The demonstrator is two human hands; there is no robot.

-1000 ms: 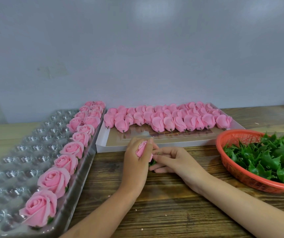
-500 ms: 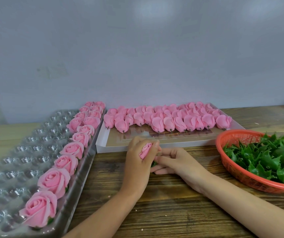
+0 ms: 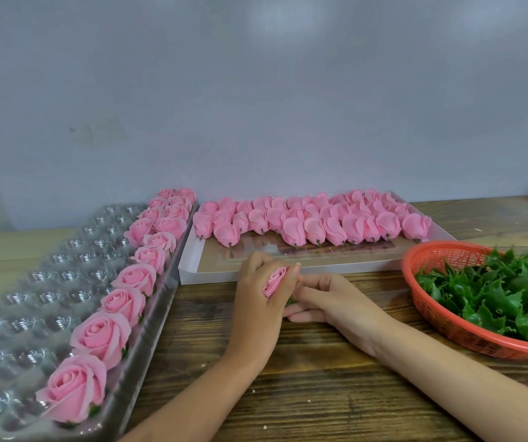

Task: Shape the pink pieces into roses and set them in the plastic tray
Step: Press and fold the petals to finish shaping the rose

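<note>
My left hand (image 3: 261, 301) is curled round a pink bud (image 3: 274, 280) above the wooden table, and only the bud's top shows between the fingers. My right hand (image 3: 329, 301) lies against it on the right, fingertips pinching at the bud's base, where a bit of green shows. A clear plastic tray (image 3: 26, 282) at the left carries several finished pink roses (image 3: 101, 334) along its right edge. Several unshaped pink buds (image 3: 313, 218) lie in rows on a white flat box (image 3: 256, 275) behind my hands.
A red plastic basket (image 3: 438, 317) full of green leaf pieces (image 3: 505, 295) stands at the right. A grey wall runs close behind the table. Bare wooden tabletop (image 3: 304, 393) lies in front of my hands.
My left hand has turned the bud a little, so its spiralled top now faces the camera more. Both hands stay in the same spot.
</note>
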